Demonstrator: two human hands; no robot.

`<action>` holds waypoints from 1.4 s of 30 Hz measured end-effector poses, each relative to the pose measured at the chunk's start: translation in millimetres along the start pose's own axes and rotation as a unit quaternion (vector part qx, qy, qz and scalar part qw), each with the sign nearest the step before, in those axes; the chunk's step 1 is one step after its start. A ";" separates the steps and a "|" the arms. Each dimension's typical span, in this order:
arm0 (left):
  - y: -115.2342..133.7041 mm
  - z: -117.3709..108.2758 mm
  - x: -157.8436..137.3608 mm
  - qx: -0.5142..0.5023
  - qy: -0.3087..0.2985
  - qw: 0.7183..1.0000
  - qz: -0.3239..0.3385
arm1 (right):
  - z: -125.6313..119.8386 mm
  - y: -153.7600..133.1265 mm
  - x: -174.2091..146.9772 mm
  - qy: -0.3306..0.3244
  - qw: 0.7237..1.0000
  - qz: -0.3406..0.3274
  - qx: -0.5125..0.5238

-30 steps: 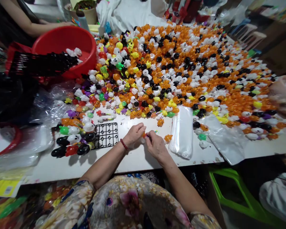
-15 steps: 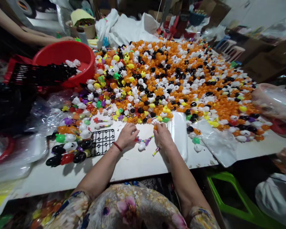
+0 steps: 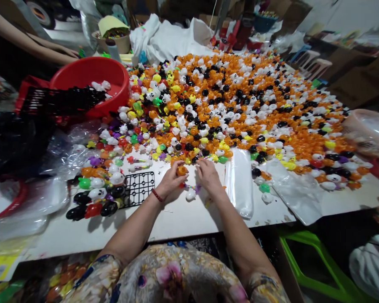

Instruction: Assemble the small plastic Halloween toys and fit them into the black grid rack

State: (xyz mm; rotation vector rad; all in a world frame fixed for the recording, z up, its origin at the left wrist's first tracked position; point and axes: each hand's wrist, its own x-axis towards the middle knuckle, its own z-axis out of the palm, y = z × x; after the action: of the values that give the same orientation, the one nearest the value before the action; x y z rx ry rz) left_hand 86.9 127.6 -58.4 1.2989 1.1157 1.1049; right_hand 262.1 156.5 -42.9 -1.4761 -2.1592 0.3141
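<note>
My left hand [image 3: 168, 183], with a red bead bracelet at the wrist, is closed around a small round orange plastic toy [image 3: 181, 170]. Opposite it, my right hand [image 3: 209, 177] reaches to the near edge of the toy pile [image 3: 227, 101], fingers bent and slightly apart, with nothing visible between them. On the white table between my hands lie a white toy [image 3: 190, 194] and a thin colourful tube with a purple piece [image 3: 197, 188]. Left of my left hand is a black plastic grid [image 3: 141, 187], with black, white, red and orange toys at its left end.
Clear plastic bags [image 3: 240, 181] lie flat right of my right hand, with a loose sheet [image 3: 292, 189] farther right. A red basin [image 3: 121, 78] and a black crate [image 3: 38, 100] stand back left. Another person's arm [image 3: 34, 44] extends there. A green stool [image 3: 306, 252] sits below right.
My right hand has moved up and left toward the pile, away from the thin tube it was over. My left hand has turned, now showing the orange toy in its fingers.
</note>
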 end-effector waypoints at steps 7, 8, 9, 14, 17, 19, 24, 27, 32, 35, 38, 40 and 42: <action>13.5 3.0 -3.0 -0.154 -0.023 0.983 -0.097 | -2.3 35.7 30.9 -0.019 0.986 0.039 -0.161; 14.2 2.7 -2.9 -0.164 -0.022 0.981 -0.097 | -1.1 35.3 28.5 -0.012 0.989 0.032 -0.147; 14.8 2.4 -2.8 -0.171 -0.019 0.981 -0.094 | -0.1 33.8 24.7 -0.005 0.991 0.026 -0.133; 17.7 2.4 -0.9 -0.156 0.000 0.986 -0.066 | -4.6 12.2 -4.8 0.020 0.999 0.018 0.041; 20.5 3.5 0.5 -0.129 0.007 0.990 -0.061 | -15.6 -3.0 -18.1 0.047 0.988 -0.020 0.146; 22.0 4.1 0.7 -0.121 0.010 0.990 -0.066 | -23.0 -9.2 -22.6 0.048 0.985 -0.047 0.159; 22.5 4.1 -0.1 -0.109 0.011 0.991 -0.071 | -32.8 -11.8 -25.9 0.032 0.989 -0.091 0.115; 21.8 3.9 -0.9 -0.102 0.001 0.992 -0.068 | -34.5 -11.9 -27.0 0.026 0.990 -0.100 0.092; 23.2 2.9 -2.5 -0.088 -0.015 0.994 -0.062 | -34.7 -13.4 -28.3 0.014 0.992 -0.089 0.089; 24.5 2.0 -3.1 -0.069 -0.020 0.996 -0.055 | -33.9 -13.7 -29.2 0.009 0.995 -0.069 0.078; 24.5 1.5 -3.2 -0.072 -0.020 0.996 -0.057 | -34.7 -14.2 -30.4 -0.003 0.995 -0.061 0.075; 23.7 1.4 -3.0 -0.078 -0.019 0.995 -0.060 | -36.5 -14.9 -31.1 -0.012 0.994 -0.063 0.088; 22.4 1.4 -2.8 -0.081 -0.021 0.995 -0.059 | -38.6 -15.8 -31.4 -0.019 0.992 -0.062 0.107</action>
State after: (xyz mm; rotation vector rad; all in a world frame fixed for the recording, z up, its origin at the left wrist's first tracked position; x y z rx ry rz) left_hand 88.3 124.3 -36.2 1.1103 1.0375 1.0530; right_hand 278.6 118.2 -11.6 -1.2216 -2.1596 0.5144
